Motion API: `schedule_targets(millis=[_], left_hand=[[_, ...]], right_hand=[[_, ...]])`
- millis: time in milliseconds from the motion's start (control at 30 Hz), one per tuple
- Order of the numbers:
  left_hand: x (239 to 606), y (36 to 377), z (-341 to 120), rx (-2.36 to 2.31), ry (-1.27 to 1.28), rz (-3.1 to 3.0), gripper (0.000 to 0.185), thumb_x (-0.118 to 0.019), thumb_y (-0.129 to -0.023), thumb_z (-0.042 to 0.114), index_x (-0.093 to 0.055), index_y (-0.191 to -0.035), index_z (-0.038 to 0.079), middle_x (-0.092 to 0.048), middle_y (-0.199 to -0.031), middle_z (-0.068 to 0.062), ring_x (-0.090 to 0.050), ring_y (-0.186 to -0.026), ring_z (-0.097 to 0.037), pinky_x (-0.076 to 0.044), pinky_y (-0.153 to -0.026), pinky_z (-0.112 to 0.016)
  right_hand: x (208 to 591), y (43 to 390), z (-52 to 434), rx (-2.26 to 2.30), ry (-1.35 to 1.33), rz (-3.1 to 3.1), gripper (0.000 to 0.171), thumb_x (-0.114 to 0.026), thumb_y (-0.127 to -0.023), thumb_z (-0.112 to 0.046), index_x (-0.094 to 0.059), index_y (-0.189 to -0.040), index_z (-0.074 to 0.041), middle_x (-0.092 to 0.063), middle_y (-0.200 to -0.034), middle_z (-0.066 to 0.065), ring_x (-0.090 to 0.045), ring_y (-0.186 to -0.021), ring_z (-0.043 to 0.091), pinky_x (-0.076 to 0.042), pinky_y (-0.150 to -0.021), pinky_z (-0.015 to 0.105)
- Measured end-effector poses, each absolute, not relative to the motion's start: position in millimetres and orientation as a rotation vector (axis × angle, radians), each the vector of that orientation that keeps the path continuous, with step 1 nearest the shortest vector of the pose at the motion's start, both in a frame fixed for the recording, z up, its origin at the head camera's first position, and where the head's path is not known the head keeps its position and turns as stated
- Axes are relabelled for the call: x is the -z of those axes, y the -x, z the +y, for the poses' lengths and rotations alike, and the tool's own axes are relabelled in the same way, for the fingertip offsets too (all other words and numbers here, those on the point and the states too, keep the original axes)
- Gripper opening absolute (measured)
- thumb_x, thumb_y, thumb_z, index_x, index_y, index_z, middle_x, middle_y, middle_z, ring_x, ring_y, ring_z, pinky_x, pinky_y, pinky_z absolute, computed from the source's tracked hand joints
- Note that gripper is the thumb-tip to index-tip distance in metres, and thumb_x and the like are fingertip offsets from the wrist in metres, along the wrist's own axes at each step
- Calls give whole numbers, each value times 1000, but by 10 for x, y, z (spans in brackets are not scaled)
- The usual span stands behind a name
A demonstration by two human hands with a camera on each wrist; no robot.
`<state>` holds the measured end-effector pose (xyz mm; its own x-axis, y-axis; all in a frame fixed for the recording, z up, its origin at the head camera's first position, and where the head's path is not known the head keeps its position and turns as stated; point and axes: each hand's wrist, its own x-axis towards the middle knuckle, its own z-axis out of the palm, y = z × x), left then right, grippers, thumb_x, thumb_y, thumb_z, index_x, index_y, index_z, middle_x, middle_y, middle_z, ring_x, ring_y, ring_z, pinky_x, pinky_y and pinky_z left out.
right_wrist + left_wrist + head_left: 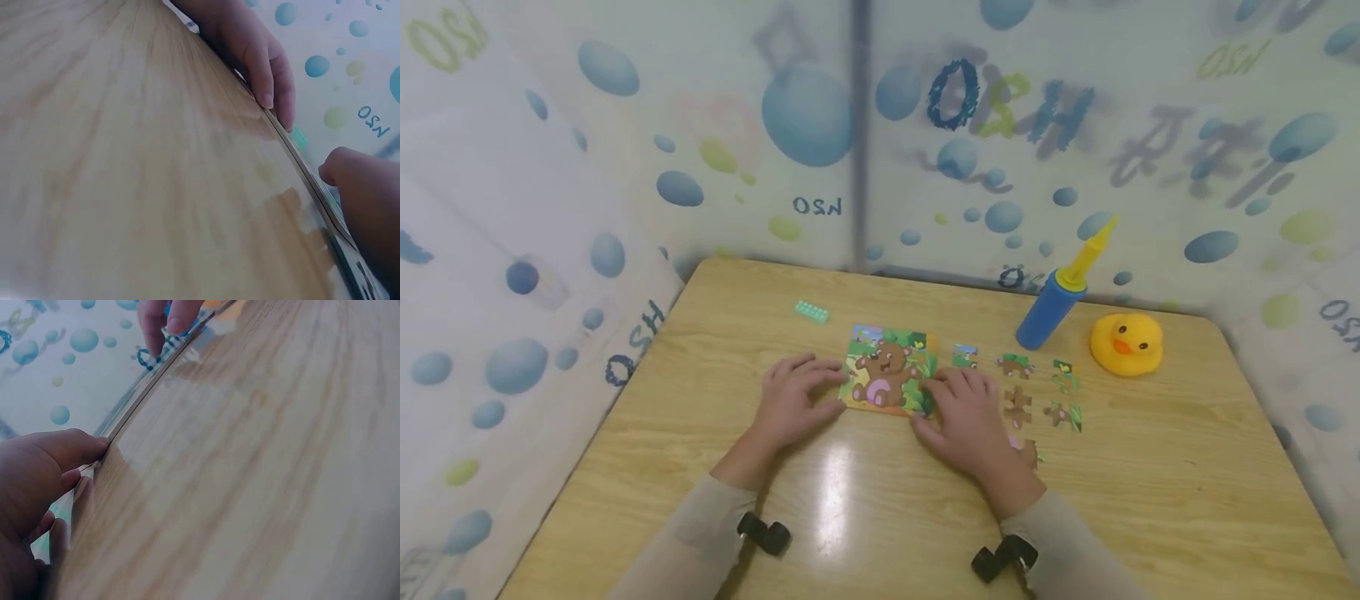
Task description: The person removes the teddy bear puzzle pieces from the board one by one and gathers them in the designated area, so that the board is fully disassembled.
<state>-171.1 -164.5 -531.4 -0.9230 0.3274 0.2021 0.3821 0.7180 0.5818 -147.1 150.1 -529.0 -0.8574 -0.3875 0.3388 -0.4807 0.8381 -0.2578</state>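
Observation:
A flat picture puzzle of a brown bear lies on the wooden table between both hands. At its left edge is my left hand, index finger and thumb touching the border, fingers loosely bent. My right hand rests over the right edge with fingers spread and covers part of that side. In the right wrist view, the right thumb stands apart from the thin puzzle edge. Several loose jigsaw pieces lie right of that hand; one piece is partly hidden by the right wrist.
A mint-green toy brick sits behind the puzzle to the left. Toward the back right stand a blue and yellow hand pump and a yellow rubber duck. A bubble-patterned curtain borders the table.

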Motion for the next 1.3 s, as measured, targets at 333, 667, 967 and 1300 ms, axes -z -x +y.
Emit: schedule_targets(millis=[333,667,967,1300], left_hand=[[5306,1715,-1639,999,591,-2816,41,-87,-86,31,-77,-125,23,-66,-147,1,-44,-146,-40,-16,-119,-70],[5296,1708,-1632,1004,593,-2811,41,-88,-86,31,-78,-124,23,-66,-146,2,-43,-146,-40,-15,-120,-69],[5290,1706,-1628,1017,587,-2806,41,-89,-84,30,-79,-123,23,-66,-146,3,-43,-146,-39,-15,-120,-69],[5304,1717,-1627,1008,576,-2805,38,-90,-84,29,-81,-120,24,-69,-142,4,-46,-146,-39,-19,-118,-69]], right_hand=[[5268,1530,1357,-439,-610,-2865,59,-61,-101,-58,-69,-139,-13,-62,-129,4,-49,-127,29,-32,-107,55],[5230,1490,1354,-479,-514,-2889,58,-68,-98,-58,-73,-131,-10,-63,-131,7,-48,-128,33,-32,-107,59],[5198,1474,1335,-520,-476,-2937,54,-72,-98,-55,-71,-127,-9,-61,-133,9,-46,-130,35,-31,-107,60],[5222,1496,1349,-619,-452,-2958,51,-74,-98,-54,-69,-124,-10,-57,-136,9,-44,-131,35,-30,-108,58]])
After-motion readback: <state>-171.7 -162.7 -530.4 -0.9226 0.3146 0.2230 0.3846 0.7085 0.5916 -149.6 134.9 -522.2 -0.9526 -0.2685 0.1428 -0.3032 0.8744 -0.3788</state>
